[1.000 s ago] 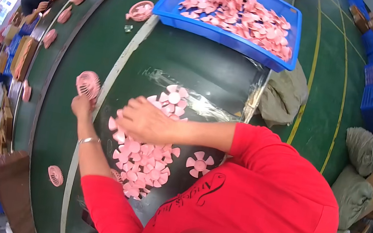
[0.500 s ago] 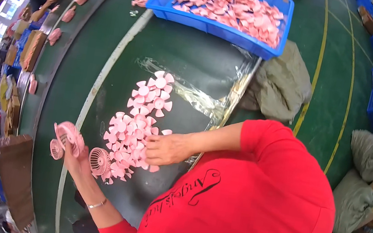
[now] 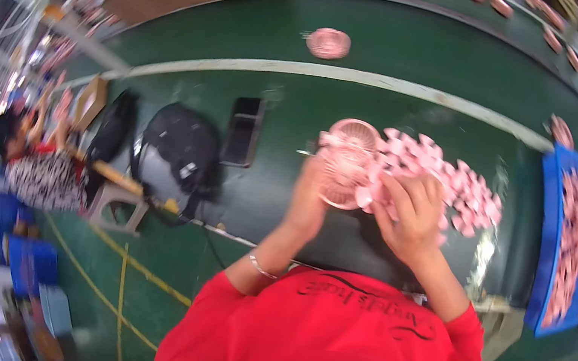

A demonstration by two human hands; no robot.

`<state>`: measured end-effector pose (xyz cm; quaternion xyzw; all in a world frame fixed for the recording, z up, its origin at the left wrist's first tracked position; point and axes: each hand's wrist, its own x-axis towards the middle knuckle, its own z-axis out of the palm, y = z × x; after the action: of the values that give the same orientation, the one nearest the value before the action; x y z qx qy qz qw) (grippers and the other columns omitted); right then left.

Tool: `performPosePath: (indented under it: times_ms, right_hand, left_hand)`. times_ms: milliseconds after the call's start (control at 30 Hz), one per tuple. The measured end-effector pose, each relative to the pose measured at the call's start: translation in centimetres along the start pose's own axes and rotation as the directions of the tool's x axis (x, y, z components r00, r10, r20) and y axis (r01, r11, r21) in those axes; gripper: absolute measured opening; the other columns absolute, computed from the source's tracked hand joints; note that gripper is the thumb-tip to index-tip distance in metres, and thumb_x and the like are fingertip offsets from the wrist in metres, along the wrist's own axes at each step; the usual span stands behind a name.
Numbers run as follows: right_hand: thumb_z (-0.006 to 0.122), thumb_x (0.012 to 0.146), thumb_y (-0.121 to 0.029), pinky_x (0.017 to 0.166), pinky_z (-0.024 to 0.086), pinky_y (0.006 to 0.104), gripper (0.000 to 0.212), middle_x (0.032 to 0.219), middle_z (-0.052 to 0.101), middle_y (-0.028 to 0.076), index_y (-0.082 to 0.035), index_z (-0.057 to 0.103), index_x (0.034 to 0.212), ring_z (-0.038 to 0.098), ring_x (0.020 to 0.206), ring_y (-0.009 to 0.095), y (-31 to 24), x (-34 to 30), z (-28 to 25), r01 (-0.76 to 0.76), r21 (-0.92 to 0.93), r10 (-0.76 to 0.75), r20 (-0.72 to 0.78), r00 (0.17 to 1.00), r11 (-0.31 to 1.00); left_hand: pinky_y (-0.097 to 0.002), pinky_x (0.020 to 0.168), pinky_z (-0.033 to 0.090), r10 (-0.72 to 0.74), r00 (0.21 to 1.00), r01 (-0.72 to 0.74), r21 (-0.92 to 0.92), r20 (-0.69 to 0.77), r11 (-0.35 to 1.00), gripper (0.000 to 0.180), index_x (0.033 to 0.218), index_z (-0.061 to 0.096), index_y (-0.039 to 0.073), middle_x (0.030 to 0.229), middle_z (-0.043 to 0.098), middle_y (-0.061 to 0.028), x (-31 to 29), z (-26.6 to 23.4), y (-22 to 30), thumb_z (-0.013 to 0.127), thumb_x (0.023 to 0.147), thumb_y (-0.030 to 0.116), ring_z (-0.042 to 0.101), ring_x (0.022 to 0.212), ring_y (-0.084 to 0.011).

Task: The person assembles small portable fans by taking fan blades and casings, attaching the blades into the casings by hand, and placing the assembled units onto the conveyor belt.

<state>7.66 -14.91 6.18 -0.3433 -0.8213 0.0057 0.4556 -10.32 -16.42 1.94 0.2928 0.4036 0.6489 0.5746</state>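
Note:
My left hand [image 3: 309, 199] is closed on the edge of a round pink fan housing [image 3: 344, 182] with a slatted grille. My right hand [image 3: 412, 213] pinches a pink fan blade [image 3: 366, 196] against the right side of that housing. Just behind it another pink grille [image 3: 355, 132] shows, partly covered by the held one. To the right of my right hand lies a loose pile of pink fan blades [image 3: 475, 200] on the dark green table. Whether the held blade sits inside the housing is too blurred to tell.
A blue bin [image 3: 547, 247] of pink blades stands at the right end. Left of my hands lie a phone [image 3: 242, 131] and a black bag [image 3: 180, 143]. One pink housing [image 3: 329, 43] rests on the green strip beyond the white line. A person [image 3: 46, 167] sits far left.
The view has swung round to the left. My left hand has brought the fan housing in front of me, and my right hand has come from the pile to it with a blade.

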Motion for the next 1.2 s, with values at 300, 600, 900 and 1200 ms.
performPosePath:
  times_ms: [300, 600, 900, 1200]
  right_hand:
    - [0.071, 0.066, -0.008, 0.083, 0.039, 0.0456, 0.040, 0.094, 0.056, 0.010, -0.002, 0.059, 0.104, 0.052, 0.085, 0.029, -1.2, 0.7, 3.0, 0.036, -0.079, -0.017, 0.236, 0.972, 0.996]
    - [0.070, 0.066, -0.008, 0.089, 0.039, 0.0487, 0.042, 0.091, 0.056, 0.010, -0.003, 0.060, 0.106, 0.053, 0.084, 0.029, -1.4, 1.3, 4.4, 0.073, -0.056, -0.054, 0.285, 0.957, 0.996]
    - [0.078, 0.057, -0.021, 0.083, 0.040, 0.0450, 0.060, 0.100, 0.054, 0.010, -0.006, 0.061, 0.112, 0.053, 0.089, 0.027, -1.5, 1.4, 4.1, 0.000, -0.148, 0.012, 0.076, 0.997, 0.989]
    - [0.079, 0.058, -0.023, 0.077, 0.049, 0.0412, 0.054, 0.095, 0.062, 0.018, -0.002, 0.058, 0.103, 0.062, 0.090, 0.035, 1.0, -1.7, 4.1, -0.615, 0.264, 0.517, 0.357, 0.778, 0.744]
  left_hand:
    - [-0.0308, 0.084, 0.047, 0.048, 0.993, -0.090, 0.414, 0.110, 0.906, 0.040, 0.123, 0.046, 0.000, 0.106, 0.060, -0.0139, -1.1, -0.6, -1.2, 0.052, 0.096, 0.029, 0.058, 0.098, -0.0170]
    - [-0.0300, 0.083, 0.048, 0.056, 0.993, -0.094, 0.387, 0.108, 0.917, 0.041, 0.121, 0.046, -0.002, 0.107, 0.061, -0.0137, -0.5, -2.2, -1.0, 0.063, 0.090, 0.020, 0.058, 0.098, -0.0149]
    - [-0.0300, 0.088, 0.048, 0.033, 0.998, -0.049, 0.417, 0.044, 0.908, 0.043, 0.123, 0.047, -0.006, 0.111, 0.060, -0.0138, -0.3, -1.8, -0.4, 0.065, 0.086, 0.009, 0.058, 0.103, -0.0169]
    - [-0.0284, 0.085, 0.050, -0.070, 0.986, -0.030, 0.569, 0.153, 0.822, 0.045, 0.121, 0.047, -0.008, 0.112, 0.057, -0.0139, -0.4, 1.2, 0.7, 0.065, 0.081, -0.004, 0.058, 0.101, -0.0180]
